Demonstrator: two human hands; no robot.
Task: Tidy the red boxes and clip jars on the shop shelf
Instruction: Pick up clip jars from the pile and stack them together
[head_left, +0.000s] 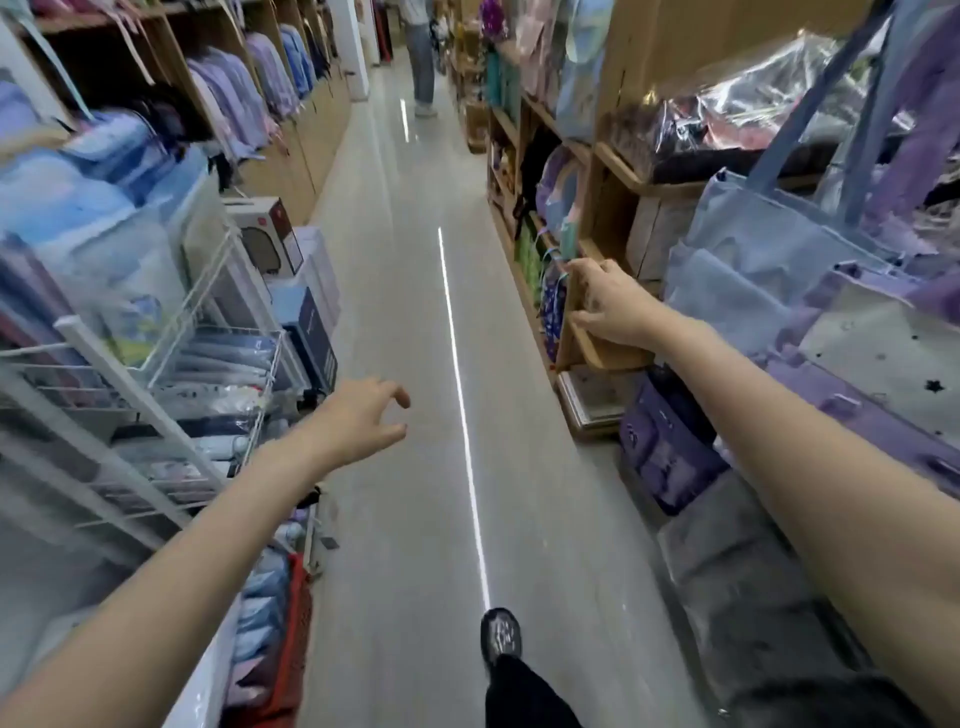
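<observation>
I am in a shop aisle and see no red boxes or clip jars from here. My left hand (363, 415) hangs over the grey floor (415, 312), its fingers loosely curled and holding nothing. My right hand (608, 304) reaches out in front of the corner of a wooden shelf (597, 353) on the right; its fingers are loosely bent and hold nothing. Whether it touches the shelf I cannot tell.
White wire racks (130, 374) with packed goods line the left. Wooden shelves with purple bags (665, 441) and blue totes (753, 249) line the right. A red basket (296, 613) sits low on the left. Another person (421, 62) stands far down the aisle. My foot (500, 634) is on the floor.
</observation>
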